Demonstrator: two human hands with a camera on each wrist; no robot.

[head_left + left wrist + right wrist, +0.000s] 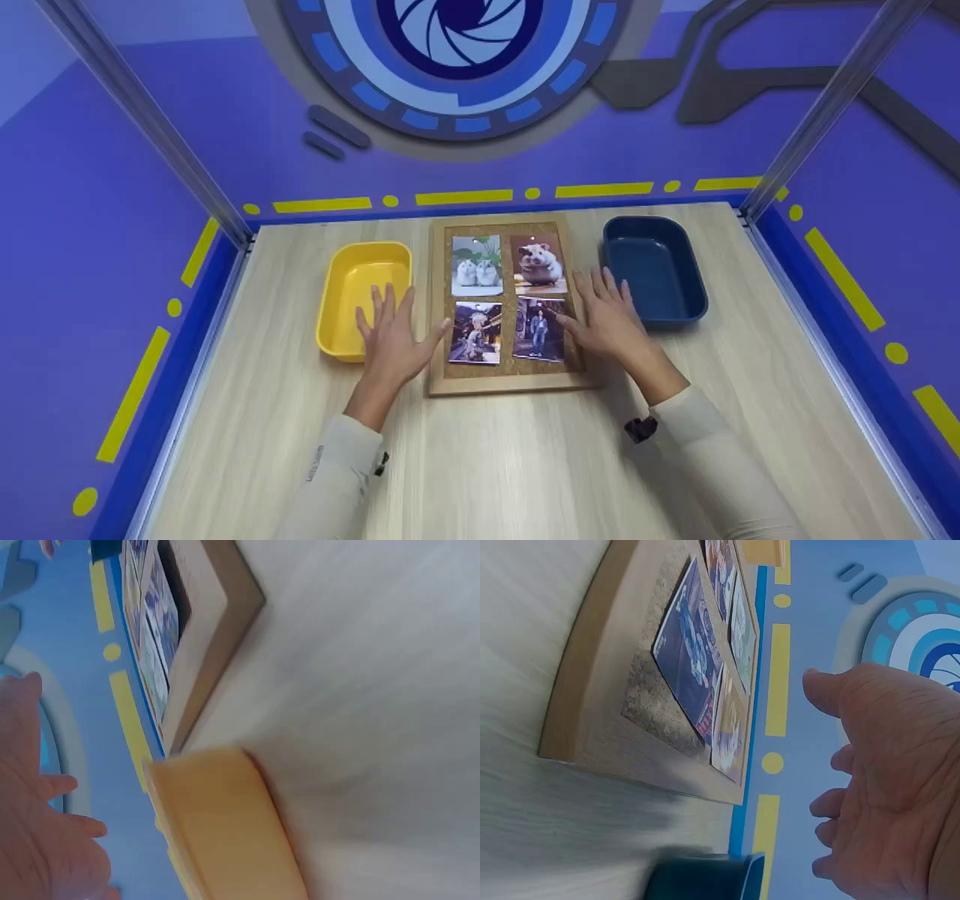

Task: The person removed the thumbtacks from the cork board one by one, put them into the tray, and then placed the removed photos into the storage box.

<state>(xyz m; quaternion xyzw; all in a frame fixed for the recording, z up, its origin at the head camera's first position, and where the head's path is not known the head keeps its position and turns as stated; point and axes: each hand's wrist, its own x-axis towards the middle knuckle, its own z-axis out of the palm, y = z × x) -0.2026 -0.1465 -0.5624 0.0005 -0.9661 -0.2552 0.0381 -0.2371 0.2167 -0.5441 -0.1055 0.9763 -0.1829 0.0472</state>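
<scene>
A wooden-framed cork board (507,381) lies on the table's middle, with four photos on it: hamsters top left (476,265), a hamster top right (538,264), a figure bottom left (475,333) and a standing person bottom right (539,329). My left hand (392,337) hovers flat with fingers spread, over the gap between the yellow tray (335,306) and the board's left edge. My right hand (609,315) is spread flat at the board's right edge, holding nothing. The wrist views show the board (592,682) and the yellow tray (225,825) from the side.
A dark blue tray (654,268) stands to the right of the board, just beyond my right hand. Purple walls with yellow dashes and metal posts (817,112) bound the wooden table (510,465).
</scene>
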